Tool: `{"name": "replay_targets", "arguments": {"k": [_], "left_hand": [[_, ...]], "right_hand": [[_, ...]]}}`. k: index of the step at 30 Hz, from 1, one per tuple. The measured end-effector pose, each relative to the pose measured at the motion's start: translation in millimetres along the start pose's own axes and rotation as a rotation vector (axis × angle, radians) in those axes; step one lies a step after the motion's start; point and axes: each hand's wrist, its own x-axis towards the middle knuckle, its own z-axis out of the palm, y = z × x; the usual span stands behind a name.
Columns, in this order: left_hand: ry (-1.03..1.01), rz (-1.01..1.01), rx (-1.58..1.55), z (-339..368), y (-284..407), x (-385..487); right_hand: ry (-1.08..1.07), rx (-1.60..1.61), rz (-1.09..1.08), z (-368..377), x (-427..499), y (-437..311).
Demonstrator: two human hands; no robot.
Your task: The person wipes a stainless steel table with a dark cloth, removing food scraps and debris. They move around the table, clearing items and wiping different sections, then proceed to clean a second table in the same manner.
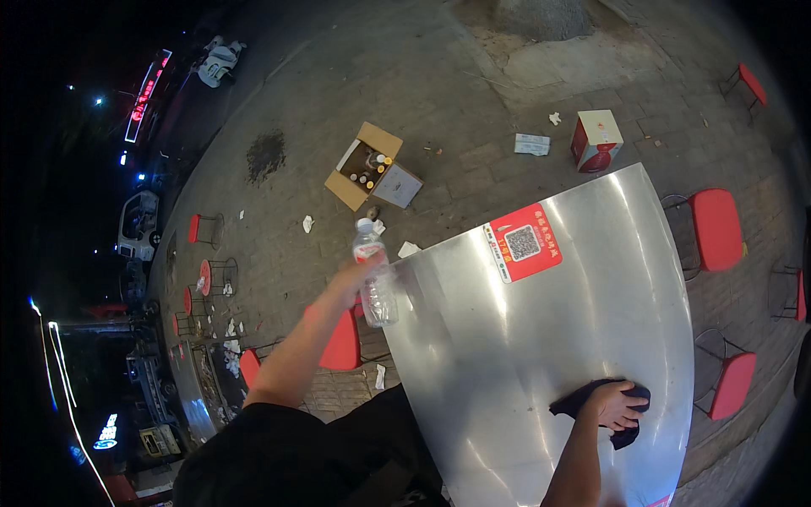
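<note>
My left hand, blurred, grips a clear plastic bottle with a pale cap and a red-and-white label. The bottle stands out beside the left edge of a stainless-steel table. On the table's right part, my right hand lies spread over a dark cloth, pressing it against the metal. Near the far edge, a red sticker with a printed code and writing is stuck to the tabletop.
An open cardboard box of bottles sits on the paving, with a red-and-white carton farther right. Red stools flank the table. Crumpled tissues litter the ground. Beyond are a tree trunk and a parked scooter.
</note>
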Motion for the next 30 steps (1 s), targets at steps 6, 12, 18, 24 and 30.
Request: {"name": "replay_targets", "arguments": {"k": [6,12,18,24,30], "left_hand": [[0.129,0.04,-0.398,-89,73,110],[0.148,-0.005,0.181,-49,15,95],[0.467,0.372,0.091,32,-87,14],[0.392,-0.589,-0.671,99,-166,-55],[1.067,-0.598,-0.08,113,-183,-14]], "right_hand": [[-0.006,0.035,-0.005,-1,2,2],[-0.034,0.089,0.006,-14,-3,0],[-0.021,0.013,-0.032,-17,-4,2],[0.234,0.183,-0.338,-12,8,27],[-0.04,0.36,-0.785,-59,-126,82]]}}
